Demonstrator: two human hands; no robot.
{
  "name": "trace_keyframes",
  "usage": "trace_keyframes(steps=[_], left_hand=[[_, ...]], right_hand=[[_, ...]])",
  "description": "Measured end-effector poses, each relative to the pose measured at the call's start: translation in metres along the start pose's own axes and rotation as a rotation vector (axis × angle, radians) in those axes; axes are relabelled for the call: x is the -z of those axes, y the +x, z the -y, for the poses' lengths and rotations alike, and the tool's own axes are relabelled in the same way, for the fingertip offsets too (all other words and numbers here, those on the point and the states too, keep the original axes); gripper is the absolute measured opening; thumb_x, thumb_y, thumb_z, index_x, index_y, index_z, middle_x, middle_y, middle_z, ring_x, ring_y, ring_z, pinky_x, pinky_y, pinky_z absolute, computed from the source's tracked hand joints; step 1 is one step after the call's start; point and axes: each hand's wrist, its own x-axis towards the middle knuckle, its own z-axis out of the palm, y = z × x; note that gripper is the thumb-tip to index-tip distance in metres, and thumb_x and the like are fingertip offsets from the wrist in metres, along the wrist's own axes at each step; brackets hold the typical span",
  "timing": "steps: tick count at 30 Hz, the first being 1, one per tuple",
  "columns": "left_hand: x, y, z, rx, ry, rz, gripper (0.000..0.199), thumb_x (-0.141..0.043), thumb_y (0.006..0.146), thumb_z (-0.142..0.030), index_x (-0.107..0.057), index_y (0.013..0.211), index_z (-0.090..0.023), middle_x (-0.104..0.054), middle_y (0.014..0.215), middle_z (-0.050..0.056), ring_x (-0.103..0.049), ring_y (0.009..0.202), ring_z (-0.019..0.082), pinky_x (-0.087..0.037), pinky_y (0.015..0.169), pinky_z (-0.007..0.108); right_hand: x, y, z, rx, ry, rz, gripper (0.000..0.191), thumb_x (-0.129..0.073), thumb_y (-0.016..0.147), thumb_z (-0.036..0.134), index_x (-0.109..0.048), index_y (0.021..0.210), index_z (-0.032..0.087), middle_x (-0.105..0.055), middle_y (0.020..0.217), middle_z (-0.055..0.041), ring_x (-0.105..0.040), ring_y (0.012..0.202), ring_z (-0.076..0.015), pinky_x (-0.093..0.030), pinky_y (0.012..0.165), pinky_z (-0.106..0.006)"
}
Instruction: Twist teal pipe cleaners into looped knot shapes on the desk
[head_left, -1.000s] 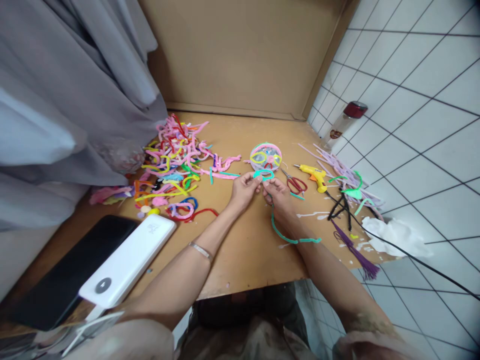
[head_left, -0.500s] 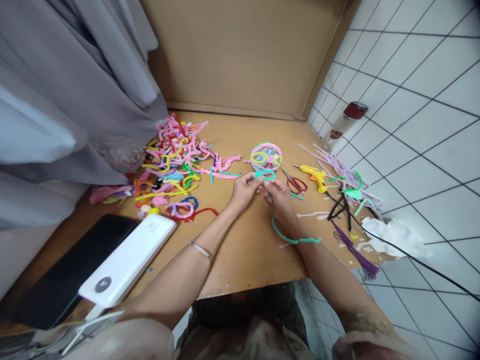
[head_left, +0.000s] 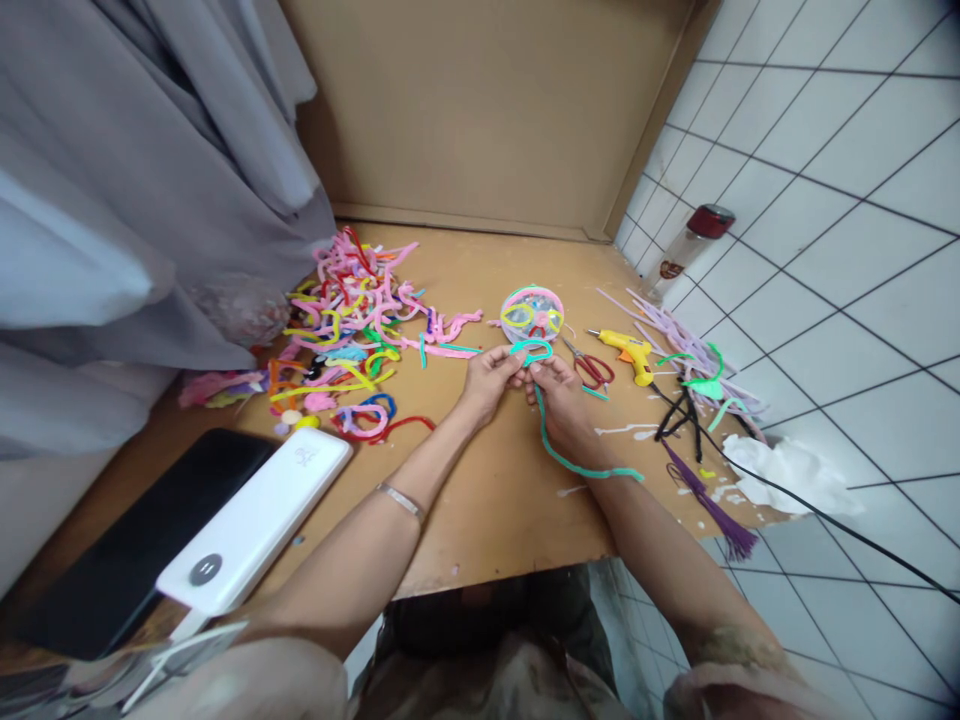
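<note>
A teal pipe cleaner is bent into a loop at its upper end, and its long tail hangs down over my right forearm. My left hand pinches the loop's left side. Close beside it, my right hand grips the same piece at the lower right of the loop. Just beyond my fingertips lies a clear round object trimmed with pink, yellow and red pipe cleaners. Red-handled scissors rest to the right of my hands.
A yellow glue gun, lilac pipe cleaners and a purple tassel lie at the right. Colourful pipe cleaners are heaped at the left. A white power bank and black device sit at the front left.
The teal tail has shifted slightly left near my right hand and hangs in a smoother curve. Both hands have barely moved.
</note>
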Motion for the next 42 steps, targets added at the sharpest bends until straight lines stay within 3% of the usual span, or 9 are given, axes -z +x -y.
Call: trace_keyframes(steps=[9,18,25,31,38,42], left_hand=[[-0.005,-0.001,-0.004,0.063,-0.037,-0.041,0.036,-0.086,0.059,-0.036,-0.059,0.064,-0.014,-0.056,0.052,-0.004,-0.049,0.047,0.004,-0.038,0.049,0.017],[-0.006,-0.003,-0.012,0.226,-0.159,-0.020,0.027,-0.085,0.061,-0.025,-0.063,0.070,-0.012,-0.058,0.053,-0.004,-0.051,0.047,0.003,-0.041,0.048,0.015],[-0.002,-0.002,-0.011,0.271,-0.161,-0.016,0.019,-0.079,0.065,-0.017,-0.062,0.070,-0.012,-0.059,0.055,-0.003,-0.052,0.047,0.004,-0.043,0.049,0.015],[-0.003,-0.003,-0.011,0.256,-0.117,0.006,0.023,-0.083,0.059,-0.019,-0.065,0.070,-0.011,-0.059,0.055,-0.003,-0.052,0.048,0.003,-0.042,0.049,0.015],[-0.003,-0.002,-0.009,0.078,0.089,-0.030,0.025,-0.084,0.056,-0.025,-0.062,0.062,-0.013,-0.059,0.051,-0.002,-0.049,0.047,0.006,-0.038,0.048,0.018],[-0.002,-0.002,-0.009,0.104,0.020,0.004,0.030,-0.086,0.057,-0.030,-0.062,0.065,-0.013,-0.060,0.055,-0.002,-0.050,0.049,0.006,-0.039,0.051,0.019]], right_hand=[[0.001,0.002,-0.001,0.022,-0.019,0.017,0.029,-0.077,0.065,0.044,-0.059,0.074,0.023,-0.055,0.057,0.0062,-0.035,0.046,-0.0069,-0.025,0.042,-0.021],[0.005,0.004,-0.004,0.032,-0.030,0.038,0.032,-0.080,0.064,0.045,-0.058,0.070,0.023,-0.048,0.052,0.0079,-0.035,0.046,-0.0073,-0.026,0.044,-0.022],[0.005,0.003,-0.004,0.036,-0.063,0.051,0.033,-0.079,0.065,0.049,-0.059,0.071,0.023,-0.047,0.051,0.0079,-0.034,0.046,-0.0080,-0.026,0.045,-0.022],[0.007,0.005,-0.005,0.026,-0.056,0.035,0.031,-0.079,0.064,0.046,-0.059,0.071,0.023,-0.049,0.051,0.0073,-0.034,0.045,-0.0074,-0.025,0.044,-0.023],[0.009,0.004,-0.005,0.002,-0.063,0.028,0.030,-0.079,0.063,0.043,-0.058,0.064,0.021,-0.048,0.050,0.0072,-0.034,0.044,-0.0064,-0.025,0.044,-0.022],[0.008,0.003,-0.002,-0.018,-0.046,0.048,0.028,-0.077,0.064,0.041,-0.058,0.062,0.021,-0.047,0.050,0.0070,-0.034,0.045,-0.0063,-0.025,0.044,-0.022]])
